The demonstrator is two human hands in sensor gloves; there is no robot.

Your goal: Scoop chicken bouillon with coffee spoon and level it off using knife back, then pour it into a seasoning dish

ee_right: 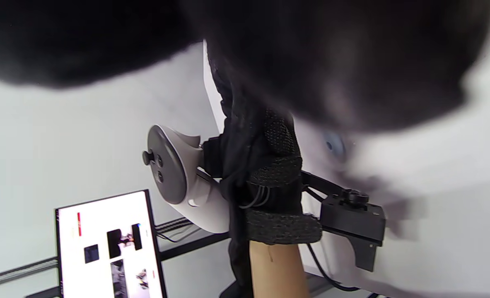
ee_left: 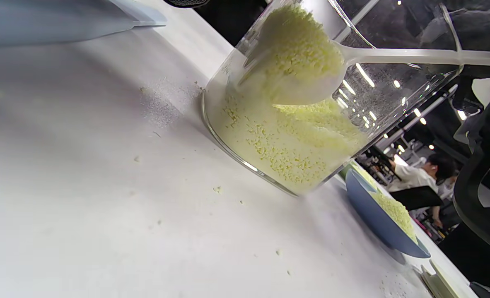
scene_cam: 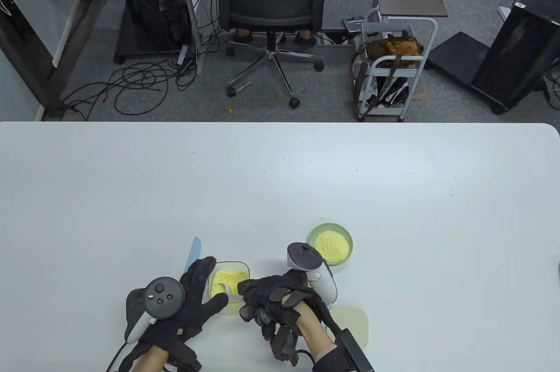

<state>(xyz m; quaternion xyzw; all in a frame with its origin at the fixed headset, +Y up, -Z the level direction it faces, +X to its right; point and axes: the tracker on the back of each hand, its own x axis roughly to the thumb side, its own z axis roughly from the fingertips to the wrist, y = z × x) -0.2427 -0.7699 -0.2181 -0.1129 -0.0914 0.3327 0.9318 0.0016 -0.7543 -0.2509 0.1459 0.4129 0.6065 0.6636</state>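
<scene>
Scooping step judged underway: heaped coffee spoon (ee_left: 307,62) gripped by right hand (scene_cam: 271,302), container (scene_cam: 228,288) steadied with left hand (scene_cam: 192,297) fingers extended; levelling with knife (scene_cam: 192,251) judged next.

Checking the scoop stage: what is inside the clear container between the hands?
The clear container holds yellow bouillon granules and the heaped bowl of the white spoon. Its far side is hidden behind the right hand.
</scene>
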